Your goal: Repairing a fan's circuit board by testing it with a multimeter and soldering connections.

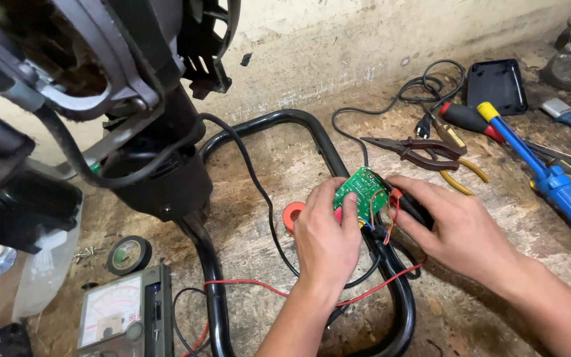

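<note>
Both forearms reach in from six and five o'clock. Left hand (327, 238) pinches the lower left edge of a small green circuit board (363, 192) just right of centre, thumb on its face. Right hand (457, 228) is clenched around a dark-handled tool (412, 208) touching the board's right edge, beside thin coloured wires (383, 218). An orange tape roll (292, 215) lies just left of the left hand. At seven o'clock sits an analogue meter (123, 316) with a pale rectangular dial face, a black tape roll (128, 254) above it. Pliers (418, 151) lie at one o'clock, a blue tool (553, 182) at three, all on the worn floor (285, 158).
</note>
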